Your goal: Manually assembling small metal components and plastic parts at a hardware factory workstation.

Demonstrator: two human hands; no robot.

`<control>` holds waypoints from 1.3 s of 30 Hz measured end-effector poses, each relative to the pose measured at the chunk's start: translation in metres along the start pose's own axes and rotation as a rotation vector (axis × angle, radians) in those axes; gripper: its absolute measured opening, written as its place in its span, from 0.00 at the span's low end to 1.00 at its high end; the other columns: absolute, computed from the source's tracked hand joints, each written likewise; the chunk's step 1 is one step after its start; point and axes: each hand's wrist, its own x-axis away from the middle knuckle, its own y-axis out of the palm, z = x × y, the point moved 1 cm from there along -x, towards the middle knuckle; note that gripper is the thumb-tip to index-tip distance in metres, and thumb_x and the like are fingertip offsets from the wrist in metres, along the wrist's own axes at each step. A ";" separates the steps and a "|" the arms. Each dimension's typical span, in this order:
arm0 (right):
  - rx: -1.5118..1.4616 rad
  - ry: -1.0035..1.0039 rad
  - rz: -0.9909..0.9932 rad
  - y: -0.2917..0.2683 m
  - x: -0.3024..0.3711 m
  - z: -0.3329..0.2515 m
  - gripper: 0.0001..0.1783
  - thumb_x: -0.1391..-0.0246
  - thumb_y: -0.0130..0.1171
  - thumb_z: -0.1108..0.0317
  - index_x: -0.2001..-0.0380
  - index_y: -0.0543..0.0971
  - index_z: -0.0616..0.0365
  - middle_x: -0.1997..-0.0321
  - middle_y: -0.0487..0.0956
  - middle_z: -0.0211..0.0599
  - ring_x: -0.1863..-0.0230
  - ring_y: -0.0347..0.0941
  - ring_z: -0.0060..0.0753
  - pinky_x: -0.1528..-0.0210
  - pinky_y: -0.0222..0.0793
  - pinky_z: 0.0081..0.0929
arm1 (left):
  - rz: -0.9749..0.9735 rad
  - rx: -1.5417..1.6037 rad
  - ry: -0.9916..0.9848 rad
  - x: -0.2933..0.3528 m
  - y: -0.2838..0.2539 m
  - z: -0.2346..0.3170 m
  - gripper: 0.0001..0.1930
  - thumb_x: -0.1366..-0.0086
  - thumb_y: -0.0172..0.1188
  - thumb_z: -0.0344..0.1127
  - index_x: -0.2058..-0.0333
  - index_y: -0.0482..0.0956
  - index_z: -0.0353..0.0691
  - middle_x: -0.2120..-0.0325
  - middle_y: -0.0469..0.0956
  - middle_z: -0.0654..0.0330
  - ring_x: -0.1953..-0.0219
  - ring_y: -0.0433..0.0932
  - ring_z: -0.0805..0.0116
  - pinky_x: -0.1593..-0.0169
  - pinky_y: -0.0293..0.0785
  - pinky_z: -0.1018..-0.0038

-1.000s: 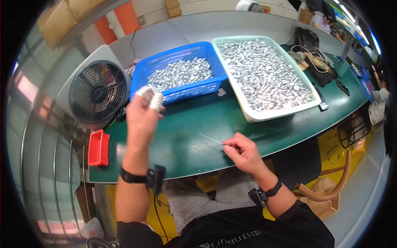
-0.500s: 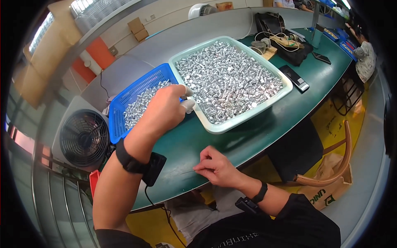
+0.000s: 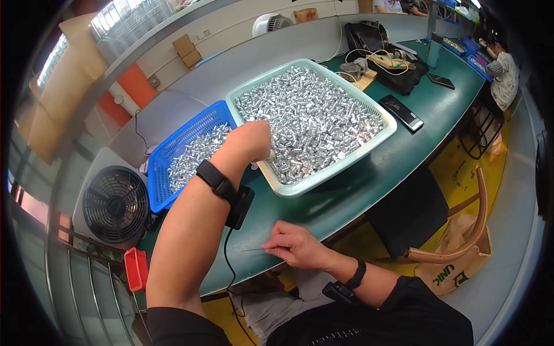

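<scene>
A pale green plastic basket (image 3: 334,174) on the green table is filled with small silvery metal pieces (image 3: 314,115), which look like short rivets or bolts. At its near left rim, my left hand (image 3: 252,140) is curled, knuckles up, with a white-covered fingertip over the pieces. Most of its fingers are hidden, and so is anything between them. My right hand (image 3: 293,245) hovers by the table's near edge, thumb and fingertips pinched together; what they hold, if anything, is too small to make out. A blue basket (image 3: 163,154) to the left holds similar pieces.
A black fan (image 3: 116,203) stands at the left, with a red bin (image 3: 136,269) near it. Beyond the green basket lie a phone (image 3: 401,113) and a black bag (image 3: 398,75). A wooden-armed chair (image 3: 447,252) is at the right. Another person (image 3: 503,78) sits far right.
My left hand has moved right and inward over the green basket's rim, its fingers now more hidden. My right hand stays pinched in nearly the same place. The view has shifted slightly.
</scene>
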 end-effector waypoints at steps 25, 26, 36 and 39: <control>-0.068 0.377 -0.002 0.005 -0.004 -0.017 0.04 0.49 0.65 0.78 0.67 0.82 0.64 0.70 0.75 0.29 0.73 0.66 0.14 0.71 0.61 0.14 | 0.638 2.641 -0.201 0.247 0.214 -0.033 0.11 0.32 0.55 0.28 0.51 0.76 0.38 0.60 0.78 0.56 0.61 0.78 0.66 0.57 0.76 0.71; -0.115 0.413 0.022 0.007 -0.003 -0.018 0.05 0.48 0.65 0.78 0.67 0.82 0.64 0.69 0.75 0.29 0.72 0.66 0.13 0.70 0.61 0.14 | 0.650 2.653 -0.190 0.247 0.216 -0.033 0.11 0.31 0.55 0.28 0.51 0.76 0.39 0.60 0.79 0.57 0.61 0.78 0.67 0.57 0.76 0.71; -0.309 0.519 -0.036 0.030 -0.006 -0.040 0.04 0.47 0.64 0.78 0.66 0.82 0.65 0.69 0.75 0.28 0.71 0.66 0.13 0.70 0.60 0.14 | 0.698 2.603 -0.147 0.244 0.221 -0.029 0.09 0.29 0.54 0.32 0.53 0.77 0.40 0.61 0.80 0.58 0.61 0.78 0.69 0.58 0.76 0.72; -0.285 0.508 -0.055 0.032 -0.009 -0.042 0.04 0.47 0.64 0.78 0.67 0.82 0.64 0.70 0.75 0.27 0.72 0.66 0.13 0.70 0.60 0.14 | 0.691 2.604 -0.157 0.245 0.220 -0.028 0.09 0.29 0.54 0.32 0.53 0.78 0.40 0.62 0.80 0.58 0.62 0.78 0.69 0.59 0.77 0.73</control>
